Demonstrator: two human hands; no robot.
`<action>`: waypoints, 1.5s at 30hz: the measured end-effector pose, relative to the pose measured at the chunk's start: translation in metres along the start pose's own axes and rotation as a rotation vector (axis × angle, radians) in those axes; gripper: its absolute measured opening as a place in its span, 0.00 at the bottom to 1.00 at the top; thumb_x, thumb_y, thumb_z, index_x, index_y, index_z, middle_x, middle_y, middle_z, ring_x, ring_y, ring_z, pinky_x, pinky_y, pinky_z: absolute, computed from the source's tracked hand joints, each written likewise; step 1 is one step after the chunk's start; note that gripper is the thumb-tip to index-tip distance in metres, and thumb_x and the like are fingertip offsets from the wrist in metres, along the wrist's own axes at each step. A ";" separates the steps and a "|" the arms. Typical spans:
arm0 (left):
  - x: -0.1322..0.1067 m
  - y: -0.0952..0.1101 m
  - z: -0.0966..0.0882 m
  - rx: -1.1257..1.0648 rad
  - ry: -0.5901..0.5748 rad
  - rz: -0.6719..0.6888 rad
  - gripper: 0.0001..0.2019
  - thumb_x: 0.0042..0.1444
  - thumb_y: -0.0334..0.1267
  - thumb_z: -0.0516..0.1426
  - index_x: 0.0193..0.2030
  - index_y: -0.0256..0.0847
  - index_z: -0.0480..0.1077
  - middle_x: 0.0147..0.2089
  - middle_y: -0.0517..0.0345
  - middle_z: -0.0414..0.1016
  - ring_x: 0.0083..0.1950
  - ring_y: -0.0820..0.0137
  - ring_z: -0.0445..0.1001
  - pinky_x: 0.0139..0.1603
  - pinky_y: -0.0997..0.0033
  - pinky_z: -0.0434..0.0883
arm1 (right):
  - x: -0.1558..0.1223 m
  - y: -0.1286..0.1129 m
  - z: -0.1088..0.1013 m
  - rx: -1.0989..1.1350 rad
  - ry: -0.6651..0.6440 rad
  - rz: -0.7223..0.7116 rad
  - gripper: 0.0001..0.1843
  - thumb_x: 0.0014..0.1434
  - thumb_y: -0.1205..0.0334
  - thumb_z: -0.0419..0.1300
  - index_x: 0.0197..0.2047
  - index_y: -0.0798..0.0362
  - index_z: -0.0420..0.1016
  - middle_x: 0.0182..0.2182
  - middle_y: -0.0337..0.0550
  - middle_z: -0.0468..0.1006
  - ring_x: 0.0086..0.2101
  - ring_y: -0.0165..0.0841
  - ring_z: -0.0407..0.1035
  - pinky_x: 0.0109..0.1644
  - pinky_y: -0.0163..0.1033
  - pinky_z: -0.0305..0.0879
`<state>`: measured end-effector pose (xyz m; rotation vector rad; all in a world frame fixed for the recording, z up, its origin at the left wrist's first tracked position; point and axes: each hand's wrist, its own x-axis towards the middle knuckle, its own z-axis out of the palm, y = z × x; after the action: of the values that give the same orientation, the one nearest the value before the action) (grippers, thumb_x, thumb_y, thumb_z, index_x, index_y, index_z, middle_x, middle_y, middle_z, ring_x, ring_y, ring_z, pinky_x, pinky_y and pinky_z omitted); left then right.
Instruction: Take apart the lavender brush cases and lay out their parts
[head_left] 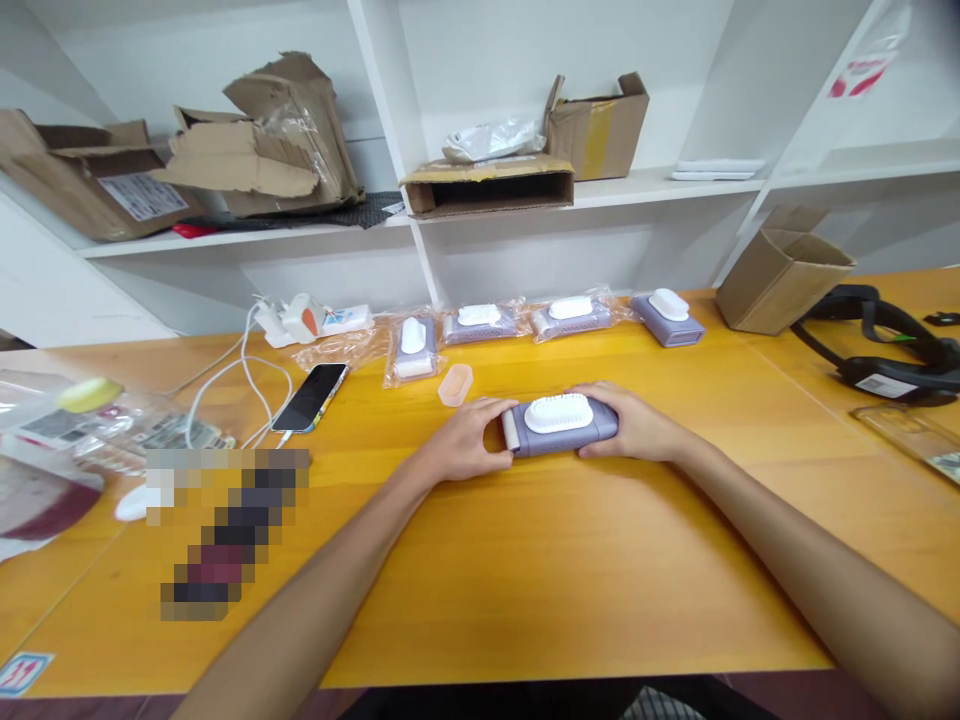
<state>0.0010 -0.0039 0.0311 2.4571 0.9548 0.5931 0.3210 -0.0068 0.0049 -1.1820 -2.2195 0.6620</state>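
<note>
Both hands grip a purple device at mid-table

A purple device (556,440) is at the middle of the yellow wooden table (570,570), its white bristled pad (559,412) facing up and its long side running left to right. Whether it rests on the wood or is slightly raised, I cannot tell.

The left hand (470,440) holds the left end, half-open, with thumb at the near corner and fingers at the far one. The right hand (630,425) is curled around the right end, thumb on the near side, fingers on the far side.

Just beyond the left hand lies a small pale orange tray (455,385). Farther back, four similar purple units stand in a row: the leftmost unit (414,348), the second unit (480,323) and the third unit (571,316) are in clear plastic, while the rightmost unit (669,318) looks bare.

To the left, a phone (311,397) lies with a white cable (246,350) near it. At the far right, an open cardboard box (784,275) stands near a black headset (900,370).
</note>
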 end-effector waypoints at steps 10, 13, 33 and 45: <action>0.000 -0.001 -0.004 0.012 -0.038 0.012 0.32 0.52 0.35 0.65 0.66 0.40 0.69 0.65 0.45 0.76 0.66 0.51 0.74 0.68 0.52 0.72 | -0.001 0.000 0.001 0.005 0.004 -0.017 0.46 0.46 0.50 0.79 0.66 0.43 0.72 0.64 0.48 0.75 0.63 0.54 0.67 0.69 0.62 0.62; 0.000 -0.002 -0.004 0.030 -0.047 0.020 0.33 0.53 0.35 0.65 0.67 0.40 0.68 0.66 0.44 0.76 0.66 0.51 0.74 0.69 0.51 0.71 | -0.001 0.000 0.001 0.007 0.005 -0.023 0.46 0.46 0.49 0.80 0.66 0.43 0.72 0.63 0.49 0.75 0.63 0.54 0.68 0.69 0.62 0.62; -0.003 -0.005 -0.002 -0.108 -0.042 -0.067 0.39 0.55 0.53 0.69 0.71 0.42 0.69 0.70 0.42 0.73 0.70 0.49 0.72 0.73 0.47 0.68 | 0.000 0.003 -0.005 0.076 -0.015 0.006 0.46 0.45 0.51 0.80 0.66 0.44 0.73 0.62 0.49 0.76 0.62 0.53 0.70 0.67 0.59 0.66; -0.005 -0.011 0.004 -0.159 0.008 -0.091 0.41 0.58 0.53 0.68 0.75 0.45 0.63 0.74 0.44 0.68 0.73 0.51 0.70 0.74 0.46 0.67 | 0.001 0.003 -0.004 0.087 0.008 0.019 0.46 0.44 0.52 0.81 0.66 0.45 0.73 0.62 0.50 0.77 0.61 0.53 0.71 0.67 0.60 0.66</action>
<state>-0.0053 -0.0011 0.0208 2.2606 0.9778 0.6239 0.3246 -0.0043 0.0061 -1.1622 -2.1531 0.7523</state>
